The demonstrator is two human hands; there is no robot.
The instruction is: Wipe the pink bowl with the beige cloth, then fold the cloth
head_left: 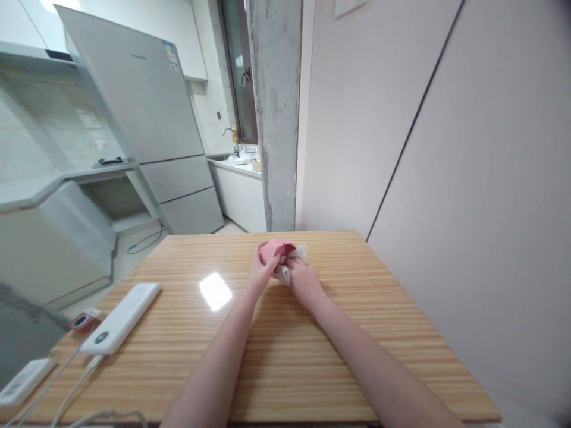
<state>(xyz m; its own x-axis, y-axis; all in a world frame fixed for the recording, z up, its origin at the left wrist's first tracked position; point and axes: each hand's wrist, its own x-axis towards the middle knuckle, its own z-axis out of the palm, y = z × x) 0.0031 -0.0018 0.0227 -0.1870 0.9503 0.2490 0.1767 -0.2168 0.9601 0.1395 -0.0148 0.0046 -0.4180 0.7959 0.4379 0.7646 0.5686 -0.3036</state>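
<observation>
Near the far edge of the wooden table, my left hand (261, 272) grips a pink bowl (273, 247), its fingers wrapped round the side and the thumb at the rim. The bowl is tilted, with its opening toward the right. My right hand (304, 282) is closed on a white cloth (298, 253) and presses part of it against the bowl's opening. Some of the cloth hangs below the fingers. The bowl's inside is mostly hidden by the cloth and my fingers.
A white power bank (127, 315) with cables lies on the table (178, 356) at the left, beside a small red-brown round object (84, 321) and a white power strip (25, 380). Beyond stand a fridge (134, 95), a concrete pillar (277, 107) and a sink counter (238, 190). A wall runs along the right.
</observation>
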